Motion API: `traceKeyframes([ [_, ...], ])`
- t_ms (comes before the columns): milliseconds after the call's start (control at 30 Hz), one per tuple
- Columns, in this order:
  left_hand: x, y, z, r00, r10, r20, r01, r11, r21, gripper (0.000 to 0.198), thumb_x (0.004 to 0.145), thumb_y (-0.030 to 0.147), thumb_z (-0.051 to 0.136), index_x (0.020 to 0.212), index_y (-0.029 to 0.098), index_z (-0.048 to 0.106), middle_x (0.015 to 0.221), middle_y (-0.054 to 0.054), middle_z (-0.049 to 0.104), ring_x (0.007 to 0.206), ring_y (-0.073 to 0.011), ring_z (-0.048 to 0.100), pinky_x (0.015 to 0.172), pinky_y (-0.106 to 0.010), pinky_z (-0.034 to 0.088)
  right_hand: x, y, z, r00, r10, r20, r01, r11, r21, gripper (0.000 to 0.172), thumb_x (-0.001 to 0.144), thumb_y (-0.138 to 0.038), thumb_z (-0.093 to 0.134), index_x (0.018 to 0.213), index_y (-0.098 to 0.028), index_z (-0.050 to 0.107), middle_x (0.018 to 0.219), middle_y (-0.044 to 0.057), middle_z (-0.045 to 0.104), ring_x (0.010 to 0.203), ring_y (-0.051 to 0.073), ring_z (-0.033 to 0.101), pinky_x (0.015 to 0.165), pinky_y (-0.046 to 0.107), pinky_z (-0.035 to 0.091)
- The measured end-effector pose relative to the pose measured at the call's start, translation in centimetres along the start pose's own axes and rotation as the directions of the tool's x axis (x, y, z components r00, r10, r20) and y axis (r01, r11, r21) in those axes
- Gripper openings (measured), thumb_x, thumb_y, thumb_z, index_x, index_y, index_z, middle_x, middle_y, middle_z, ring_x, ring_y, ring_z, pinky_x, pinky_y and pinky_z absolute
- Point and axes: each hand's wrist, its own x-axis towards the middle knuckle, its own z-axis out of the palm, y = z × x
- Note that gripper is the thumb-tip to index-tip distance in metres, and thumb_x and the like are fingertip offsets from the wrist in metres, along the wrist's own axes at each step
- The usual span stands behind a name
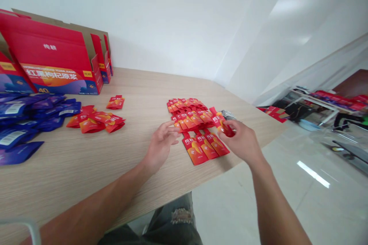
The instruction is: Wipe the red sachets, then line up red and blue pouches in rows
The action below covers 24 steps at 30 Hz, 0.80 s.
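My right hand (pixel 241 138) is closed on a red sachet (pixel 217 118) with orange fruit print, held tilted over the right end of the laid-out sachets. Several more red sachets (pixel 192 116) overlap in rows on the table beneath. Nearest me, a short row of three sachets (pixel 195 151) lies face up. My left hand (pixel 162 143) hovers just left of these rows, fingers loosely bent and apart, with nothing visible in them. Beyond my right fingers shows a small grey-and-white striped patch (pixel 228 115); what it belongs to is unclear.
Loose red sachets (pixel 96 119) and a single one (pixel 115 102) lie on the wooden table (pixel 138 95), left of centre. Blue sachets (pixel 24 120) are heaped at the far left, before open red cartons (pixel 57 61). A white wall stands behind; the table edge drops to the floor at right.
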Motion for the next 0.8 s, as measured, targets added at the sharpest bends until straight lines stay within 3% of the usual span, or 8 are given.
traceKeyframes([
  [133, 0.8, -1.3, -0.4, 0.992, 0.048, -0.114, -0.035, 0.993, 0.109, 0.048, 0.075, 0.031, 0.075, 0.12, 0.02, 0.06, 0.107, -0.007, 0.072, 0.093, -0.0219, 0.071, 0.079, -0.035, 0.058, 0.2, 5.9, -0.4, 0.955, 0.174, 0.238, -0.117, 0.964, -0.238, 0.03, 0.084, -0.042, 0.072, 0.104, -0.022, 0.082, 0.098, 0.011, 0.083, 0.089, 0.031, 0.079, 0.078, 0.038, 0.058],
  [267, 1.1, -2.1, -0.5, 0.987, 0.084, -0.134, -0.065, 0.988, 0.143, 0.045, 0.074, 0.028, 0.07, 0.117, 0.021, 0.058, 0.104, -0.005, 0.07, 0.089, -0.0196, 0.069, 0.075, -0.033, 0.058, -0.5, 7.8, 0.5, 0.888, 0.264, 0.378, -0.144, 0.938, -0.316, 0.029, 0.09, -0.039, 0.069, 0.109, -0.022, 0.084, 0.106, 0.01, 0.084, 0.1, 0.03, 0.079, 0.08, 0.033, 0.055],
  [500, 1.2, -2.6, -0.6, 0.987, 0.083, -0.139, -0.055, 0.98, 0.191, 0.048, 0.072, 0.023, 0.067, 0.119, 0.021, 0.058, 0.106, -0.005, 0.069, 0.089, -0.0195, 0.068, 0.074, -0.034, 0.058, -0.7, 8.1, 1.0, 0.862, 0.294, 0.412, -0.163, 0.932, -0.325, 0.04, 0.094, -0.051, 0.065, 0.116, -0.022, 0.084, 0.113, 0.011, 0.084, 0.104, 0.033, 0.078, 0.085, 0.036, 0.056],
  [700, 1.2, -3.0, -0.7, 0.989, 0.088, -0.122, -0.058, 0.972, 0.226, 0.049, 0.072, 0.023, 0.066, 0.12, 0.02, 0.057, 0.108, -0.005, 0.066, 0.087, -0.0191, 0.066, 0.074, -0.034, 0.056, -0.6, 9.0, 1.1, 0.884, 0.303, 0.355, -0.219, 0.941, -0.259, 0.042, 0.103, -0.041, 0.047, 0.111, -0.024, 0.085, 0.115, 0.013, 0.084, 0.108, 0.033, 0.078, 0.092, 0.039, 0.057],
  [800, 1.2, -3.0, -0.8, 0.99, 0.079, -0.113, -0.05, 0.968, 0.246, 0.049, 0.073, 0.023, 0.064, 0.121, 0.021, 0.056, 0.108, -0.005, 0.065, 0.088, -0.0195, 0.066, 0.075, -0.035, 0.055, -1.1, 10.4, 0.7, 0.902, 0.316, 0.293, -0.275, 0.946, -0.173, 0.042, 0.1, -0.04, 0.048, 0.105, -0.022, 0.085, 0.114, 0.014, 0.084, 0.11, 0.035, 0.078, 0.097, 0.044, 0.058],
])
